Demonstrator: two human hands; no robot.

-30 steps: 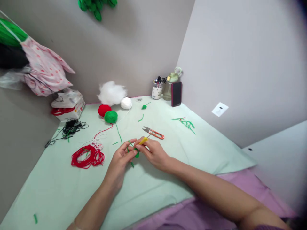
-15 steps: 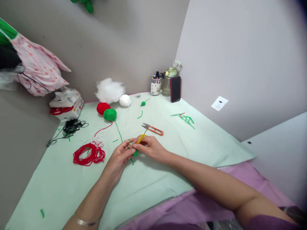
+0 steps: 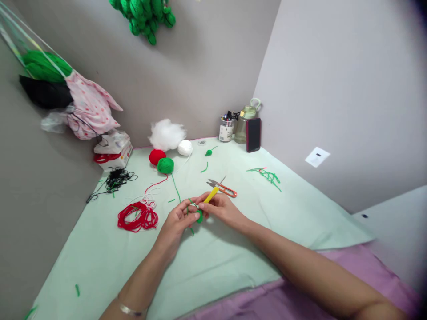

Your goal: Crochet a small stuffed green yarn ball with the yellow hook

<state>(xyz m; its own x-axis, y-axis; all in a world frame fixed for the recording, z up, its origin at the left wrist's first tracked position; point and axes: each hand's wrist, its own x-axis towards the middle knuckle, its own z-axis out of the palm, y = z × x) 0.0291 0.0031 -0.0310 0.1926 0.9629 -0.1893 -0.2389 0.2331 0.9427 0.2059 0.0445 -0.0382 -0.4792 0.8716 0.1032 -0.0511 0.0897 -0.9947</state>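
1. Head view: the left hand (image 3: 182,218) pinches the green piece (image 3: 199,217) above the worktop (image 3: 100,266), likely to steady it.
2. The right hand (image 3: 223,208) holds the yellow tool (image 3: 211,194), metal tip pointing away, maybe to free fingertips.
3. Green yarn (image 3: 176,186) goes over the left hand, maybe for tightness.

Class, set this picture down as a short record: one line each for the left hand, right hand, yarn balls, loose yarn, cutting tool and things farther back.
Left hand: holds a small green yarn piece
Right hand: holds a yellow-handled tool, metal end pointing away
Yarn balls: green ball, its strand reaching the left hand; red ball; white ball
Loose yarn: black tangle, red coil
Cutting tool: orange-handled snips
Farther back: white stuffing, pen cup, bottle, phone
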